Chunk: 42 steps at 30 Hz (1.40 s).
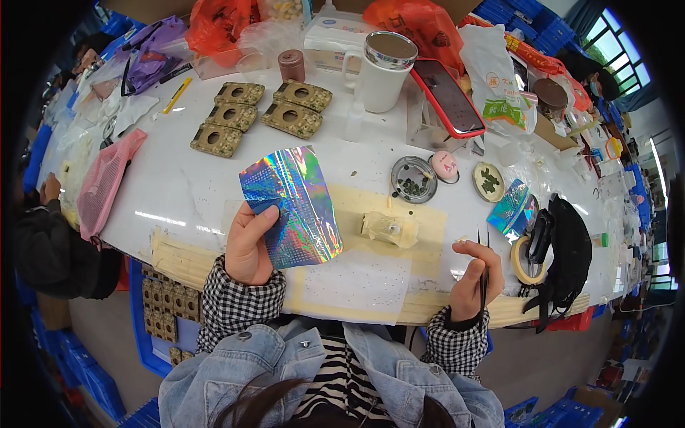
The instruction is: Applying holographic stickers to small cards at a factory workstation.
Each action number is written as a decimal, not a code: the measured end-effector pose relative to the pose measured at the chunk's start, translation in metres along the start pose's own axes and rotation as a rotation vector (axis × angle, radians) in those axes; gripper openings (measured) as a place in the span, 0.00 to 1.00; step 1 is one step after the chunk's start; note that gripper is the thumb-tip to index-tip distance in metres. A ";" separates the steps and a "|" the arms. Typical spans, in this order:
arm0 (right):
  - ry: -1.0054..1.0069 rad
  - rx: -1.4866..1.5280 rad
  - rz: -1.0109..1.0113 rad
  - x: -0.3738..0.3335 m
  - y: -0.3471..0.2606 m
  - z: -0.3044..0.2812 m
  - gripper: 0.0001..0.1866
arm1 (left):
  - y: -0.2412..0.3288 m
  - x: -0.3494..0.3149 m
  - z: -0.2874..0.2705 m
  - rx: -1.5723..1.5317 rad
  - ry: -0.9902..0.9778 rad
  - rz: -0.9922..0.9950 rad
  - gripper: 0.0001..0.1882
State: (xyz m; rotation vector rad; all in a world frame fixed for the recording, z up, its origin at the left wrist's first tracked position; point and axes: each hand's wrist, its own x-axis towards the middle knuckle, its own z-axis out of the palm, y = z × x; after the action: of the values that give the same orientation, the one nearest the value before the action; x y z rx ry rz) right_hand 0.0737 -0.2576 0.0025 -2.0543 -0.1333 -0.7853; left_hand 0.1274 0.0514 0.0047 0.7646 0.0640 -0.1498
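Observation:
My left hand (pixel 248 246) pinches a shiny blue holographic sheet or pouch (pixel 305 210) between thumb and fingers, raised over the near part of the table. Black tweezers (pixel 484 267) stand upright in my right hand (pixel 474 284), their points upward. Between my hands a small block covered in cream tape (pixel 389 228) sits on a taped-down patch. Beyond it are a clear round dish (pixel 414 177) and a pale round lid (pixel 489 182), both with small dark pieces in them. Several camouflage-patterned parts with round holes (pixel 291 114) lie in two groups farther back.
A white mug (pixel 382 78) and a red-cased phone (pixel 448 98) stand at the back. To the right are a tape roll (pixel 523 265), a black pouch (pixel 571 250) and another holographic piece (pixel 512 208). A pink mesh bag (pixel 107 185) lies left, near another person's hand (pixel 50 188).

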 end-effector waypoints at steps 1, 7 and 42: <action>0.017 0.014 0.003 0.000 0.000 0.001 0.20 | 0.000 0.000 0.000 -0.001 -0.001 0.001 0.14; 0.041 0.034 0.014 0.001 0.000 0.002 0.21 | 0.000 0.000 0.000 0.008 0.005 -0.002 0.15; 0.037 0.045 0.013 -0.001 0.003 0.004 0.19 | 0.000 -0.002 0.003 0.038 0.025 -0.011 0.13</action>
State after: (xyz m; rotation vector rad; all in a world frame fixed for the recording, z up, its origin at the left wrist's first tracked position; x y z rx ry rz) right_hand 0.0762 -0.2555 -0.0016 -1.9952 -0.1165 -0.8049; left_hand 0.1259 0.0495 0.0073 0.8045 0.0893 -0.1520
